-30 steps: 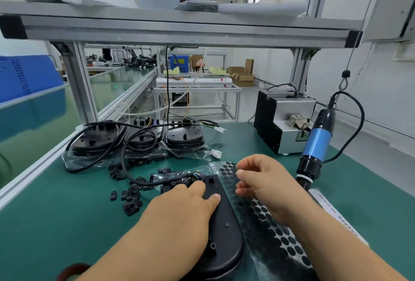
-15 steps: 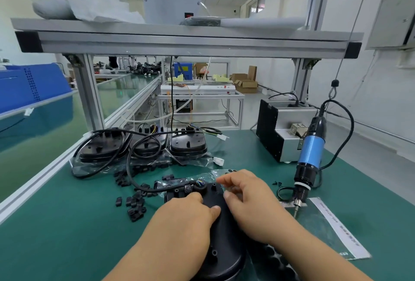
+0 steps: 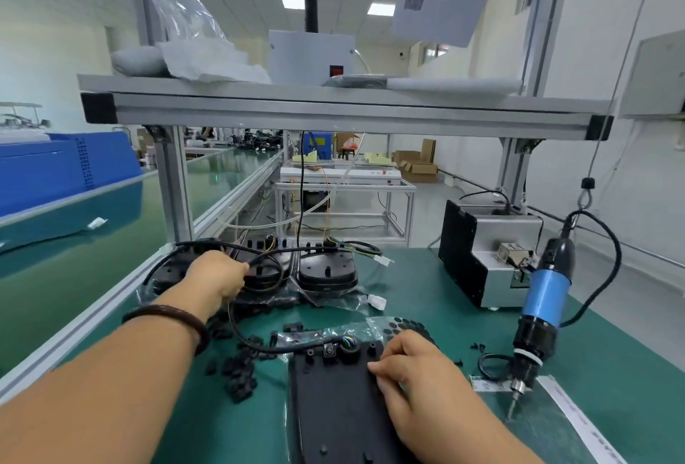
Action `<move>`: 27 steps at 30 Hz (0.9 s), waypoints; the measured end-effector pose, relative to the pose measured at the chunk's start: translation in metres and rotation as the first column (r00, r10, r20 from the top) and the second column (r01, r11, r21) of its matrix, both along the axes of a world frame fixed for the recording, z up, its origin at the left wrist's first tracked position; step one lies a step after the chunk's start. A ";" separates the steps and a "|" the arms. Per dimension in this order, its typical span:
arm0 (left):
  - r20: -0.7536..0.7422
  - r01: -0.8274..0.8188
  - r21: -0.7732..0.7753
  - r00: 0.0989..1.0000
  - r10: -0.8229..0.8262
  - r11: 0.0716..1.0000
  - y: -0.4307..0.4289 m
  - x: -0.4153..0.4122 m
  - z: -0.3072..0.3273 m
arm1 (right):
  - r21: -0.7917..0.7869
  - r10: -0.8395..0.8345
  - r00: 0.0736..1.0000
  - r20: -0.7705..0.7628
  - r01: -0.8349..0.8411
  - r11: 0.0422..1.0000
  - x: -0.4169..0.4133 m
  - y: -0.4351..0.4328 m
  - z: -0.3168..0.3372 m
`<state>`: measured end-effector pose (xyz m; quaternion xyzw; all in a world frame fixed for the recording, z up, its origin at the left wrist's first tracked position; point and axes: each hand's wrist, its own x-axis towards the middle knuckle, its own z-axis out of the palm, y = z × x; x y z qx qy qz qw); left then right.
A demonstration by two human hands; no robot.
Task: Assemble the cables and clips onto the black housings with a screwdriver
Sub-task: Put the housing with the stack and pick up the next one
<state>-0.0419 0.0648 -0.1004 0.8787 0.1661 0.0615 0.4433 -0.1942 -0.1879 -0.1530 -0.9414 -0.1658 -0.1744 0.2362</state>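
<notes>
Worked at a green-matted bench [image 3: 426, 289] under an aluminium shelf [image 3: 333, 107] in a bright factory hall. Gripped one black cable [image 3: 232, 322] in the left hand [image 3: 218, 274], fingers curled round it, over three black housings [image 3: 326, 274] along the far edge. Held a fourth housing [image 3: 333, 408] at the near edge with the right hand [image 3: 411, 371], fingers curled on its right rim. Hung one blue electric screwdriver [image 3: 545, 300] near the right edge.

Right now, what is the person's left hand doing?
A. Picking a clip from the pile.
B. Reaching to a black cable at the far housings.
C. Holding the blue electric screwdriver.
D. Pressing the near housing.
B: the left hand is stretched out to the far housings, fingers curled on a looped black cable; the blue electric screwdriver hangs untouched, and only the right hand rests on the near housing.
</notes>
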 end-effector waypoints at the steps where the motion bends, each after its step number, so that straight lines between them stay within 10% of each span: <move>1: -0.017 -0.007 -0.186 1.000 0.004 0.983 -0.001 0.003 -0.001 | 0.011 -0.004 1.000 -0.007 0.004 1.000 0.000 0.000 0.000; 6: -0.032 -0.019 -0.512 0.999 0.003 0.859 0.001 0.003 0.003 | 0.062 -0.022 0.998 -0.051 0.025 0.998 -0.001 -0.001 0.003; 11: 0.291 0.221 -0.320 0.948 -0.126 0.921 -0.006 -0.049 0.040 | 0.386 -0.077 0.992 -0.100 0.110 0.916 0.001 -0.012 0.027; 15: 0.462 0.398 0.073 0.799 -0.385 0.914 -0.023 -0.134 0.043 | 0.803 0.071 0.940 -0.335 0.245 0.543 0.009 -0.011 0.061; 20: 0.480 0.395 0.497 0.616 -0.624 0.772 -0.045 -0.203 0.003 | 0.914 0.195 0.893 -0.405 0.386 0.127 0.010 -0.001 0.091; 27: 0.416 0.628 0.462 0.470 -0.778 0.626 -0.058 -0.215 -0.040 | 0.825 0.023 0.930 -0.368 0.315 0.470 -0.001 -0.012 0.070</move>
